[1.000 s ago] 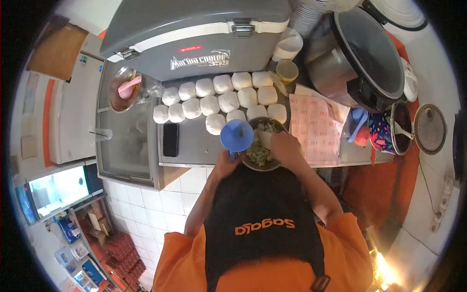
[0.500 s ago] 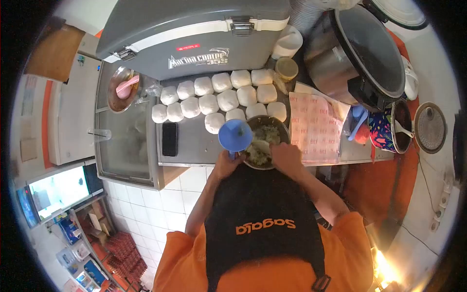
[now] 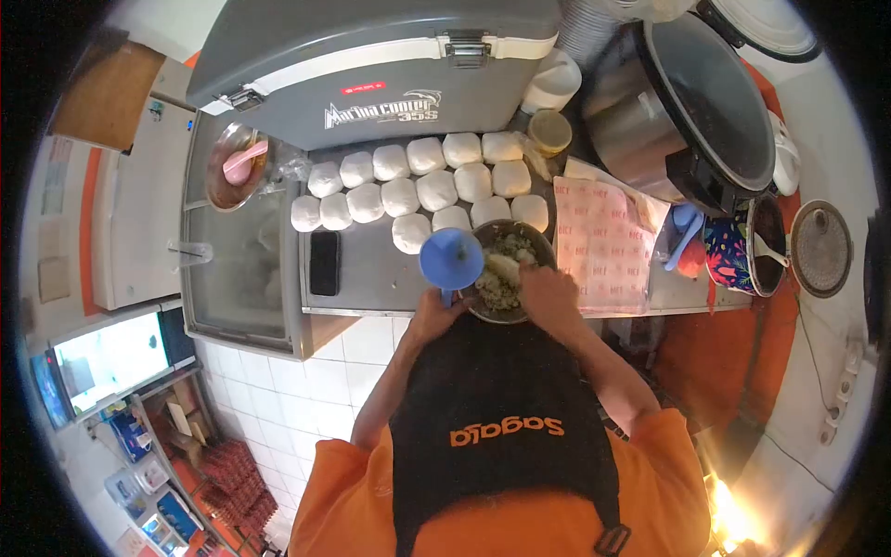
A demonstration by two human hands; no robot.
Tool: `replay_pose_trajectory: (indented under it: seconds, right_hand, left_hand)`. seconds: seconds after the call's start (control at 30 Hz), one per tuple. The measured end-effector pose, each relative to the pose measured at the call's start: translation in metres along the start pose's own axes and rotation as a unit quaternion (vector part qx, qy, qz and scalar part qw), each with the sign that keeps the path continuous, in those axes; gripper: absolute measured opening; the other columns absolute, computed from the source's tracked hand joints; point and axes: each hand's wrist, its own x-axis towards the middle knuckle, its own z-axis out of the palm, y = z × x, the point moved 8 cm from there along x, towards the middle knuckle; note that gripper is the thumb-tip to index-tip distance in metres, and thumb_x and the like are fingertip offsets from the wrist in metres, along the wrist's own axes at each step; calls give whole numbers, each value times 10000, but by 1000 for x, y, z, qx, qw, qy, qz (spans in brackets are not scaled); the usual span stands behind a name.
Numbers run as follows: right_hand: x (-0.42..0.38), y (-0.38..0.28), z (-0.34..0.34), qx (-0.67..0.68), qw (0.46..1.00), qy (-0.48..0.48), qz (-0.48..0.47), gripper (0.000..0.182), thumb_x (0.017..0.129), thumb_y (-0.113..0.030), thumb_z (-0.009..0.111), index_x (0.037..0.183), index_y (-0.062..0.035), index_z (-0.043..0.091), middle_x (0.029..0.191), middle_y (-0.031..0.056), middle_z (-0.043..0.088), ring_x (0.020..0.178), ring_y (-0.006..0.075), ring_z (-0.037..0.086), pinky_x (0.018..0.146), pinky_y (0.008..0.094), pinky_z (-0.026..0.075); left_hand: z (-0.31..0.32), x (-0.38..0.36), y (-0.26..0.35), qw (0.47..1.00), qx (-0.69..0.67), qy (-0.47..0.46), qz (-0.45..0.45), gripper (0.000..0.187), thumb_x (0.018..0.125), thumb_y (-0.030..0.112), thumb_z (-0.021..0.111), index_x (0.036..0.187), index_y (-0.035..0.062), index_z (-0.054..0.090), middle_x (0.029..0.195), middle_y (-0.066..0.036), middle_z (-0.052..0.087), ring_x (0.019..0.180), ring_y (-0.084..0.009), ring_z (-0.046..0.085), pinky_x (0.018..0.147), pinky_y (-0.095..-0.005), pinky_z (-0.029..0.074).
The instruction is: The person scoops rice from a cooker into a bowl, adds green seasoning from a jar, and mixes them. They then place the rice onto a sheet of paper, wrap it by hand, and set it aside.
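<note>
My left hand is closed around the short handle of a blue plastic scoop, whose round bowl is held over the left rim of a metal bowl. Whitish rice mixed with green bits lies in the metal bowl. Over its right side, my right hand is closed on a pale rice paddle that dips into the rice. Part of the paddle's handle is hidden by my fingers. Rows of white rounded packets stand just beyond the bowl.
A grey cooler box stands behind the packets. Printed wrapping paper lies right of the bowl, with a large steel cooker behind it. A black phone rests at the left. A floral pot stands at the far right.
The paddle has shifted slightly up and tilted within the rice, and my right hand has turned a little with it. My left hand and the blue scoop stay nearly in place.
</note>
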Motion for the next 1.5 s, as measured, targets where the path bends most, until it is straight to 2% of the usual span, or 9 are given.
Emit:
replay_pose_trajectory:
  seconds: [0.43, 0.57, 0.7, 0.8, 0.9, 0.93, 1.07, 1.2, 1.5]
  right_hand:
    - [3, 0, 36, 33, 999, -18, 19, 352, 925, -151, 516, 1244, -109, 660, 847, 201, 707, 795, 407, 714, 669, 518, 563]
    - [-5, 10, -66, 23, 994, 95, 44, 248, 890, -159, 541, 1053, -97, 717, 756, 161, 692, 773, 367, 712, 637, 509, 551]
    - [36, 10, 27, 10, 995, 70, -63, 221, 896, -192, 598, 1021, -102, 756, 853, 158, 728, 824, 338, 738, 639, 478, 579]
    - [-15, -26, -26, 19, 985, 52, -166, 216, 890, -164, 595, 1000, -51, 743, 880, 164, 727, 878, 337, 733, 682, 478, 579]
    - [2, 2, -46, 2, 990, 96, -102, 237, 881, -138, 605, 1032, 2, 722, 939, 180, 720, 903, 355, 725, 753, 487, 570]
    - [7, 10, -46, -23, 985, 143, -92, 241, 886, -138, 598, 1036, 7, 719, 950, 187, 718, 902, 361, 725, 763, 492, 568]
    - [-6, -7, -21, 21, 997, -54, -47, 143, 846, -62, 594, 909, 4, 703, 963, 246, 703, 905, 369, 724, 726, 490, 578]
    - [-1, 13, -68, 42, 998, 17, -40, 171, 860, -94, 594, 887, 22, 718, 933, 227, 713, 863, 362, 733, 719, 484, 595]
    - [2, 11, -4, 141, 982, -81, -94, 183, 795, -95, 645, 866, 66, 696, 905, 294, 689, 829, 411, 716, 737, 499, 578]
  left_hand:
    - [5, 7, -4, 1000, 0, 6, 29, 350, 864, 294, 794, 868, -16, 632, 732, -129, 636, 660, -240, 581, 645, -415, 485]
    - [2, -2, -9, 999, 35, 16, 9, 369, 862, 314, 795, 907, -18, 641, 757, -158, 656, 678, -291, 612, 671, -436, 499]
    - [1, 0, 6, 997, 71, -14, -3, 389, 874, 328, 781, 893, -30, 630, 769, -178, 665, 751, -326, 677, 689, -444, 511]
    - [-4, -1, 7, 998, 61, -4, 9, 400, 885, 331, 773, 964, -27, 615, 766, -200, 664, 826, -336, 713, 698, -462, 513]
    - [-17, -15, 56, 999, 12, -17, -38, 396, 922, 319, 728, 1075, -16, 582, 790, -230, 667, 858, -398, 714, 697, -469, 517]
    - [-19, -17, 55, 997, 60, -10, -38, 381, 942, 305, 695, 1111, -10, 565, 808, -236, 671, 846, -406, 711, 691, -473, 522]
    - [-45, -14, 79, 975, 213, 16, 65, 344, 977, 206, 590, 1253, 14, 517, 952, -258, 682, 818, -433, 702, 669, -494, 547]
    - [-33, -18, 111, 894, 440, -27, 79, 549, 919, 85, 561, 1450, 44, 427, 1111, -242, 662, 779, -418, 708, 644, -530, 563]
    - [16, -23, 97, 862, 492, -115, 45, 657, 891, 92, 548, 1505, -47, 360, 1032, -303, 665, 733, -414, 714, 635, -521, 578]
